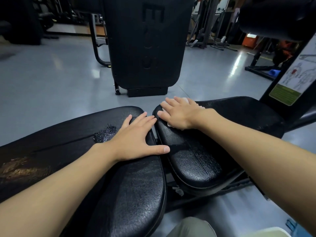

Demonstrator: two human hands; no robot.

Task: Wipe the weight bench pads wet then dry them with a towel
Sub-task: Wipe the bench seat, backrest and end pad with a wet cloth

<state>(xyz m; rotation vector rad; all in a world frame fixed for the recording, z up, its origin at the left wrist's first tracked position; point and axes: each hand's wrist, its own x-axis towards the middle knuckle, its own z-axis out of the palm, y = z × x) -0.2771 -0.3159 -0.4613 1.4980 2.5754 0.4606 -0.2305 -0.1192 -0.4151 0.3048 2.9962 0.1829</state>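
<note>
Wiping seems underway, drying ahead. Right hand (177, 113) presses cloth (172, 125) flat on right pad (196, 159); left hand (135, 142) rests flat, empty.

dim gym light from overhead leaves white streaks of glare on the glossy grey floor (239, 62) and a soft sheen on the black bench pads (193, 159), while the far background sinks into shadow and the wide lens bends the frame edges.
</note>
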